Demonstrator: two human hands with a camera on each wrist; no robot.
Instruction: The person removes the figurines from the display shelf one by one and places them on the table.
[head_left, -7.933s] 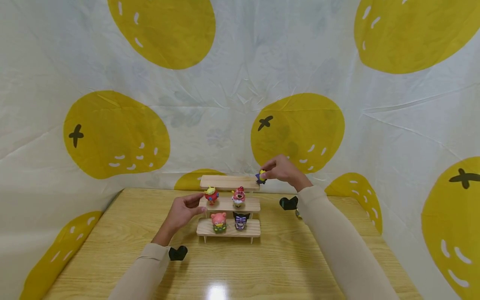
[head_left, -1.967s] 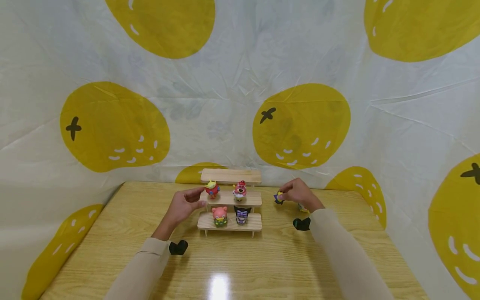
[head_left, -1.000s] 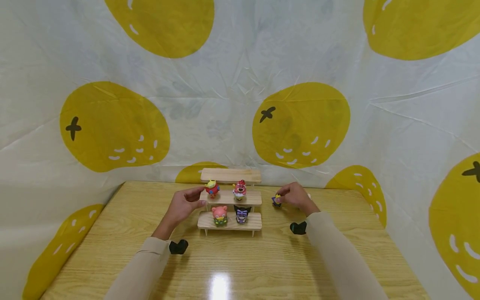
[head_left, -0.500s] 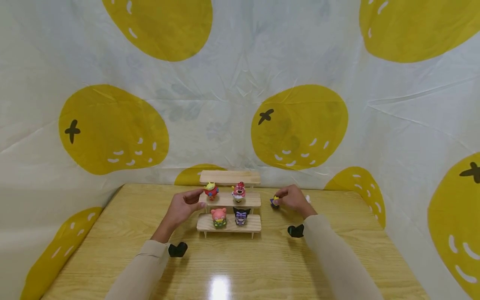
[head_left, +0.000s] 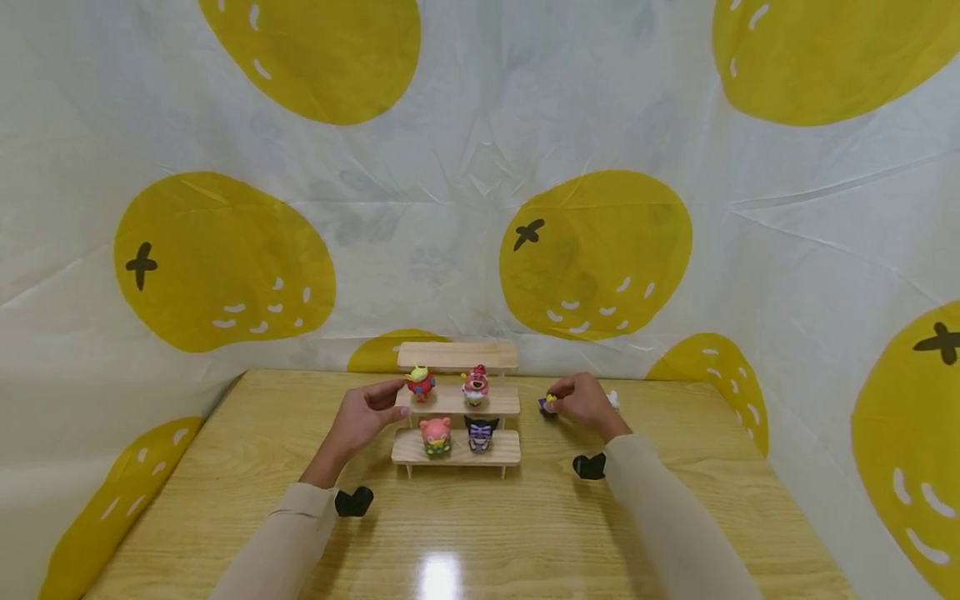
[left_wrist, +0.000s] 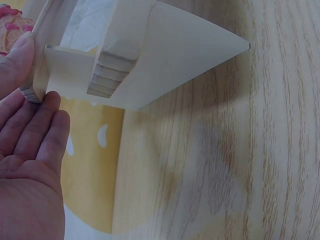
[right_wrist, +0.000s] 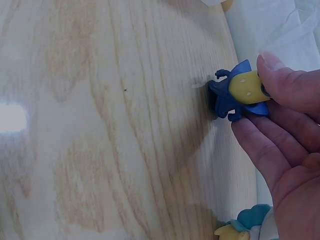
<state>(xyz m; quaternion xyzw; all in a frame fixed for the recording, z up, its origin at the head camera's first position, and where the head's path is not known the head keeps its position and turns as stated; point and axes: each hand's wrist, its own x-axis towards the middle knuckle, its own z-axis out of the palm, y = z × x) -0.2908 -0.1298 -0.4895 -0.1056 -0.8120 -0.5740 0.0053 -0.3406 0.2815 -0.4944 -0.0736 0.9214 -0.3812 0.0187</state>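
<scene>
Grasping the blue-and-yellow figurine (right_wrist: 243, 89) between thumb and fingers, the right hand (head_left: 585, 401) is low over the desk (head_left: 465, 517), near its far edge, between the display stand (head_left: 457, 355) and the far right corner. Contact between figurine and desk cannot be confirmed. The left hand (head_left: 365, 418) pinches the left end of the middle tier (head_left: 449, 402), presumably to steady it. Step in hand, by judgement: positioning the figurine at desk level. Next move likely calls for checking a stable footing before release; if lifting, clear the stand's right end.
</scene>
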